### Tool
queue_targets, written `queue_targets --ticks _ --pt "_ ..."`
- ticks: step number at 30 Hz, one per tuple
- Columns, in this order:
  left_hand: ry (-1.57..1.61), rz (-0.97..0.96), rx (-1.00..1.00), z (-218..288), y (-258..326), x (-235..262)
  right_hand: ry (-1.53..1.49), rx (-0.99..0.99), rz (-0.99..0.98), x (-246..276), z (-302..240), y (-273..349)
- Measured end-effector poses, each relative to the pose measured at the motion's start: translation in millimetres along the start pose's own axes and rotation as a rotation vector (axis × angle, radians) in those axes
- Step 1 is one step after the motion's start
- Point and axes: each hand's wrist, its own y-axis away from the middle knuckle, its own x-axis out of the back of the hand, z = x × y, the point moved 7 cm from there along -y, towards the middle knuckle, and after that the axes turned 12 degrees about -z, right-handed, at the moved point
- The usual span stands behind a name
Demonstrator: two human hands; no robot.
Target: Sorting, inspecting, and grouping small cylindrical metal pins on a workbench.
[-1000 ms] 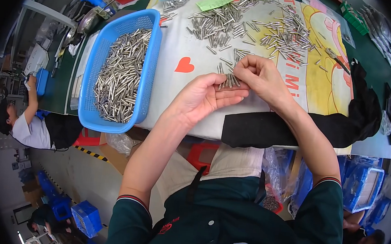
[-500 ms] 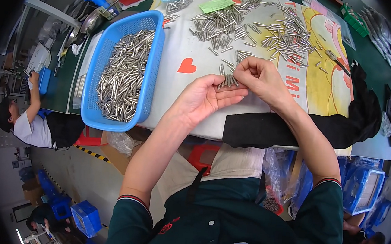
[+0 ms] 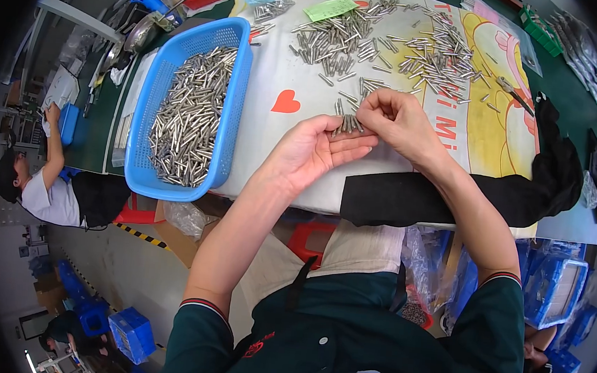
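Left hand (image 3: 316, 151): palm up, thumb clamping a row of metal pins (image 3: 347, 124) against the fingers. Right hand (image 3: 406, 123): alongside, thumb and forefinger together at the row's right end; whether they grip a pin cannot be told. Loose pins (image 3: 372, 86) lie just beyond both hands. Blue basket (image 3: 233, 106), filled with pins: left of the left hand. Black cloth (image 3: 397, 199): below the right hand.
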Motion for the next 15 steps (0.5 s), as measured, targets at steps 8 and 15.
queue_targets --ticks 8,15 --pt "-0.039 0.023 -0.015 1.3 1.7 0.3 -0.005 -0.018 -0.014 -0.4 1.6 -0.7" --pt "-0.211 0.061 -0.099 6.0 4.1 -5.8 0.075 0.063 0.023 0.9 -7.3 1.8"
